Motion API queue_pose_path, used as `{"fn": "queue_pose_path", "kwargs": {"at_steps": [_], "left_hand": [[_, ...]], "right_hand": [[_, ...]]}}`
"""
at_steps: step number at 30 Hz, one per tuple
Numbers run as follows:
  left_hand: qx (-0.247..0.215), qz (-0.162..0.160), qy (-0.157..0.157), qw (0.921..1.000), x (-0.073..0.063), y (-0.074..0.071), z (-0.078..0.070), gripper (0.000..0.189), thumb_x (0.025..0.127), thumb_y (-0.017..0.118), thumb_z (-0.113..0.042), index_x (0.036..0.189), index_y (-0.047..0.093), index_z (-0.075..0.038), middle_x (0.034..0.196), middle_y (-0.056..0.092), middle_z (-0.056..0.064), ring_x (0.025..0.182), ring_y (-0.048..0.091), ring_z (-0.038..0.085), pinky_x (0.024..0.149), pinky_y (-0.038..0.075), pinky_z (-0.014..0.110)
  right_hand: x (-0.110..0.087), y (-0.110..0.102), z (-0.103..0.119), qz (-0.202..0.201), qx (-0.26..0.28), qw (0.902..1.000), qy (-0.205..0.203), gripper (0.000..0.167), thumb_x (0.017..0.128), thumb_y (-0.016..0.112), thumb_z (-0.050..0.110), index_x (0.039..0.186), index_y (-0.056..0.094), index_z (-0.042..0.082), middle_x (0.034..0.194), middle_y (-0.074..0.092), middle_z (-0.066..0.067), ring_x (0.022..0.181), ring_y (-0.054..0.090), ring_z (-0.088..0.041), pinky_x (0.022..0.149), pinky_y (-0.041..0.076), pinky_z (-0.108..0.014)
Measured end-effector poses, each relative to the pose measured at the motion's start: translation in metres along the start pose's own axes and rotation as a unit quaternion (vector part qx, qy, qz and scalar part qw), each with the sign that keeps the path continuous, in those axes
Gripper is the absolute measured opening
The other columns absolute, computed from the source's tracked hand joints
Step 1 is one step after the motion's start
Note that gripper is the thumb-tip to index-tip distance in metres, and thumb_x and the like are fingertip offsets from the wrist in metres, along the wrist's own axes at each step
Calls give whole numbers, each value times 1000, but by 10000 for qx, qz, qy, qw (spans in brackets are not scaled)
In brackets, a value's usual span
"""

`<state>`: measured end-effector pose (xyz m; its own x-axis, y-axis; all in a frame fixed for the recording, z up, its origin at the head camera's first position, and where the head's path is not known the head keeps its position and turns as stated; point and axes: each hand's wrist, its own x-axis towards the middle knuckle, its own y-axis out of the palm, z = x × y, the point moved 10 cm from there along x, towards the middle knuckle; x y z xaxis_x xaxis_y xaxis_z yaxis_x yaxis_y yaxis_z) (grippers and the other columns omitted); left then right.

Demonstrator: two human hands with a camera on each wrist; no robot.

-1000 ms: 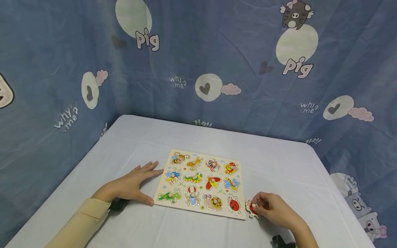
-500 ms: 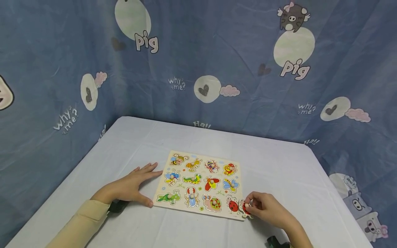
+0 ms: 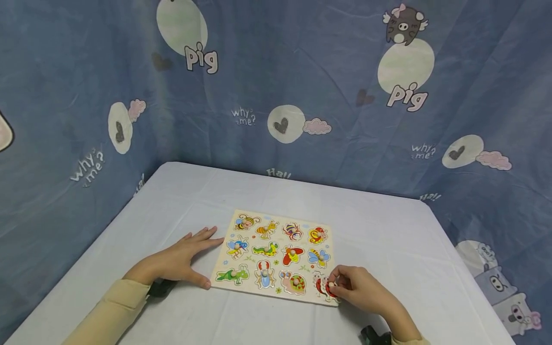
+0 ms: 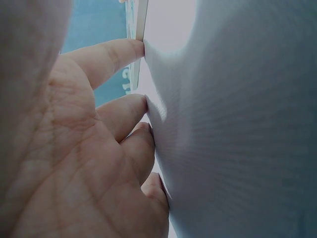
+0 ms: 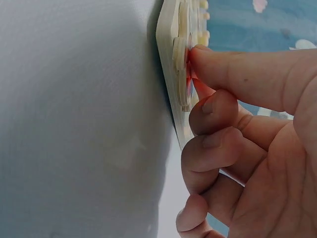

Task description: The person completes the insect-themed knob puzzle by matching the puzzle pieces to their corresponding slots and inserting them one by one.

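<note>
In the head view a wooden knob puzzle board [image 3: 241,288] lies on the table, its insect pieces sitting in several rows. My right hand [image 3: 360,290] pinches the knob of a ladybug piece [image 3: 331,292] between thumb and index finger. That piece is over the board's near right corner and partly covers a printed ladybug. In the right wrist view the piece's edge [image 5: 182,94] is close against the board's face; whether it is seated cannot be told. Spread flat on the cloth, my left hand [image 3: 183,261] has its index finger and thumb at the board's left edge.
A white cloth [image 3: 379,225] covers the table. Behind it and along the sides hangs a blue curtain [image 3: 241,158] with cartoon pigs and lettering. Dark wrist devices [image 3: 374,335] sit by each wrist.
My right hand has slid the ladybug piece leftward from beside the board onto its near right corner, over the printed ladybug. The left hand has stayed in place.
</note>
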<state>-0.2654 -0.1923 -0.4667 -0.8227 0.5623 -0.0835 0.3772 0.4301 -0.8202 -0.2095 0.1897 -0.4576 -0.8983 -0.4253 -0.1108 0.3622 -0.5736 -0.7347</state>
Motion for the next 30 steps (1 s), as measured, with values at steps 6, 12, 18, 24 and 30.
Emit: {"fn": "queue_pose_path", "kwargs": {"at_steps": [6,12,18,24,30], "left_hand": [[-35,29,10,10000,-1,1,0,117,68,96,-62,163,47,-15,178,23,23,164,16,54,129,9,78],[-6,16,-5,10000,-2,0,-1,116,68,96,-62,163,48,-15,178,23,23,164,16,54,129,10,78],[-1,-4,-18,10000,-1,-2,0,117,68,96,-62,164,47,-15,178,22,23,164,15,53,128,10,78],[4,-1,18,10000,0,-2,1,117,68,95,-62,164,47,-16,178,22,23,164,15,53,128,10,79],[-37,10,77,10000,-1,-1,1,118,67,95,-63,164,47,-15,178,21,24,163,16,55,128,9,79]], "right_hand": [[5,4,4,52,28,10000,-78,12,101,76,24,101,70,14,71,52,9,60,44,0,55,37,-20],[9,7,7,106,-26,9999,-96,11,102,75,25,101,70,15,71,52,9,60,44,0,55,37,-19],[13,4,12,22,-148,9998,-147,10,101,75,23,101,70,14,71,53,8,61,45,-1,55,37,-20],[15,3,13,-33,-257,9995,-197,9,101,75,21,100,70,14,73,55,10,61,46,1,55,39,-20],[17,6,15,15,-175,9995,-268,11,102,75,24,100,70,15,73,58,11,62,47,2,55,40,-19]]}}
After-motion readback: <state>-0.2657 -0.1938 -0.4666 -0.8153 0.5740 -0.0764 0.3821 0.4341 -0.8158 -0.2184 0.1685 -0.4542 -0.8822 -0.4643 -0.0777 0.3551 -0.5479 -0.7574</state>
